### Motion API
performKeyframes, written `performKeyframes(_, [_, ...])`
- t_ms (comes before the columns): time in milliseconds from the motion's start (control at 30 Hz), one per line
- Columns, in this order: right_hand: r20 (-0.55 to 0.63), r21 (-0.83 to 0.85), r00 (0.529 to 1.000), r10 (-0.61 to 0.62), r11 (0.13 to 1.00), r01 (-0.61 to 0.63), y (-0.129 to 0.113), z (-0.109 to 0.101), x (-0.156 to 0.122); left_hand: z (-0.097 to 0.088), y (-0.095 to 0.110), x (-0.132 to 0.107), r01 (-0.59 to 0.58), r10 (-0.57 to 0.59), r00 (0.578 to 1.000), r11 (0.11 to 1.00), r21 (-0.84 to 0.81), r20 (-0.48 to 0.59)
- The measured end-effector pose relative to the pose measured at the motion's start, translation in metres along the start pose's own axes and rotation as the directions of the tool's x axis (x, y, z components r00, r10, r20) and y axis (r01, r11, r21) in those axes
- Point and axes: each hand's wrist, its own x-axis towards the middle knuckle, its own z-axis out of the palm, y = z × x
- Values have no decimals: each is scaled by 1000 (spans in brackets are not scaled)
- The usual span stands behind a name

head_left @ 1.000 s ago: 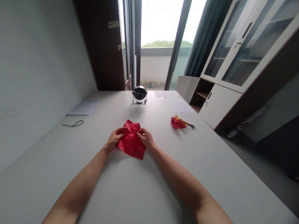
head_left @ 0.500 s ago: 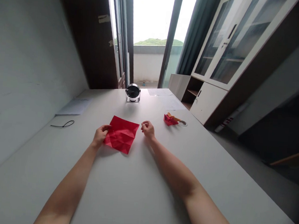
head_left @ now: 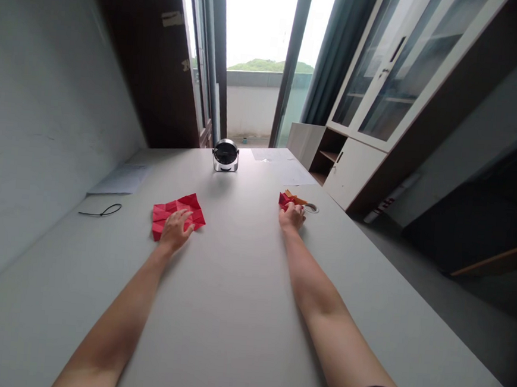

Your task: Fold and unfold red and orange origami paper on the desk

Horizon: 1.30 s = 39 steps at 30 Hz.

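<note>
A creased red sheet of paper (head_left: 162, 213) lies on the table to the left, its fold lines showing. My left hand (head_left: 175, 230) rests on its near right part, fingers spread and not gripping. Farther right, my right hand (head_left: 292, 217) has its fingers curled at a folded red paper piece (head_left: 285, 200), whose near side they cover. Folded orange paper (head_left: 297, 199) sits against that red piece. Just beside it is a roll of tape (head_left: 311, 208), lying flat.
A round black-and-silver device on a stand (head_left: 225, 155) is at the table's far end. White sheets lie at the far right (head_left: 296, 174) and along the left edge (head_left: 120, 179), near a black cord loop (head_left: 101, 211). A glass-door cabinet (head_left: 384, 78) stands right of the table.
The red sheet has moved left and now lies down, released from my left hand's grip. My right hand has gone right to the folded red paper. The view has shifted slightly.
</note>
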Motion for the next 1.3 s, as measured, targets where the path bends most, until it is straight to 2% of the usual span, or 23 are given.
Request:
performKeyframes(67, [19, 20, 998, -51, 999, 51, -2, 4, -1, 6, -2, -3, -27, 26, 993, 1000, 14, 114])
performKeyframes(100, [25, 33, 996, -91, 995, 90, -4, 5, -1, 7, -6, -4, -4, -1, 992, 999, 36, 126])
performKeyframes(167, [38, 64, 984, -174, 983, 171, -9, 9, -2, 6, -17, -5, 78, -85, 994, 993, 88, 71])
performKeyframes(267, [79, 117, 948, -308, 947, 298, -26, 15, -14, 1, -25, -4, 169, -161, 983, 982, 88, -88])
performKeyframes(333, [118, 177, 868, -483, 870, 460, -44, 19, -29, -2, -19, -2, 118, -115, 981, 993, 11, -154])
performKeyframes(400, [168, 250, 750, -640, 764, 595, -64, 23, -47, -2, -2, -1, -26, 10, 986, 995, -96, -166])
performKeyframes(467, [218, 316, 612, -760, 648, 693, -81, 24, -67, -2, 19, -2, -161, 131, 978, 969, -188, -164])
performKeyframes(500, [232, 333, 568, -790, 613, 717, -88, 24, -76, -2, 29, -3, -205, 172, 972, 955, -216, -162])
performKeyframes(567, [252, 366, 488, -836, 549, 751, -98, 23, -90, -3, 46, -6, -256, 226, 962, 941, -221, -152])
performKeyframes(667, [258, 408, 418, -871, 491, 770, -105, 19, -101, -4, 59, -9, -290, 276, 955, 943, -160, -108])
performKeyframes(967, [243, 520, 355, -903, 430, 738, -113, 11, -112, -5, 57, -11, -235, 232, 971, 971, -48, -64])
performKeyframes(1167, [260, 545, 376, -889, 457, 703, -115, 12, -113, -8, 62, -12, -239, 236, 970, 969, -68, -57])
performKeyframes(1300, [274, 543, 390, -879, 476, 692, -115, 11, -114, -8, 61, -12, -238, 234, 971, 960, -149, -40])
